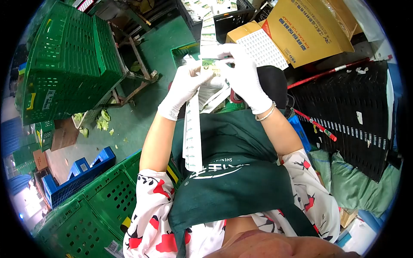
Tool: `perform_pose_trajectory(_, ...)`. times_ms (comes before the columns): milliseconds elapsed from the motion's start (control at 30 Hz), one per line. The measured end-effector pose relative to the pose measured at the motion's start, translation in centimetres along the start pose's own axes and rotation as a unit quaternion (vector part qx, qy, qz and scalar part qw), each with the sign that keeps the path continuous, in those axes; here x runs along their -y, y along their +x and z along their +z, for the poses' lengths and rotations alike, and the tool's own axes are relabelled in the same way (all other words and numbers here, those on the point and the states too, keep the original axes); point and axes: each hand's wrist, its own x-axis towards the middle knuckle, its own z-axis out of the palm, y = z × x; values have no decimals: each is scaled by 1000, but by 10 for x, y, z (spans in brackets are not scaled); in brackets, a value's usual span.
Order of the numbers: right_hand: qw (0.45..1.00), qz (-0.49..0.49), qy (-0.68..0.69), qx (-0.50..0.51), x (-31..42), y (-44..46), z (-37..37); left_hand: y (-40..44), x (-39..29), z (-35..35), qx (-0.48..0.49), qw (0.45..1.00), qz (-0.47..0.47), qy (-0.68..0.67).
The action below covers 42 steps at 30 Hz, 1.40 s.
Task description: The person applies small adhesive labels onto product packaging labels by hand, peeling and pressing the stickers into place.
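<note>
My left hand (185,86), in a white glove, pinches a green-and-white label strip (208,63) from the left side. My right hand (246,74), also gloved, has its fingers closed at the strip's right side. The strip runs up toward a black crate (234,19) full of similar labels. Another length of white label strip (193,137) hangs below my left hand over the dark green apron (232,142). Under both hands, more loose label strips (214,95) lie in a heap, partly hidden by my fingers.
A small green crate (180,52) stands just beyond my hands. Cardboard boxes (303,32) and a sheet of printed labels (261,47) are at the upper right. Stacked black crates (344,116) stand right, green crates (71,64) left. Leaves (103,120) litter the floor.
</note>
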Motion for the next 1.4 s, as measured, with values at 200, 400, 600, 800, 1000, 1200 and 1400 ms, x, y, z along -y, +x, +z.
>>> perform_pose_trajectory(200,965,3,-244,-99,-5,1,-2,-1,-2,-4,-25,1000,-5,4)
perform_pose_trajectory(400,965,203,61,152,28,-21,-13,12,-1,-6,-168,975,73,125)
perform_pose_trajectory(600,971,149,66,177,12,-40,14,20,-10,8,-263,946,141,124)
perform_pose_trajectory(800,980,104,-21,168,13,-42,14,12,-15,13,-306,938,152,66)
perform_pose_trajectory(1000,991,109,2,83,29,-24,9,16,-9,17,-312,927,180,100)
perform_pose_trajectory(1200,993,62,-96,39,25,-15,10,13,-12,9,-295,938,125,131)
perform_pose_trajectory(1400,981,80,161,-78,-9,12,-4,8,-25,-4,-118,990,74,-8)
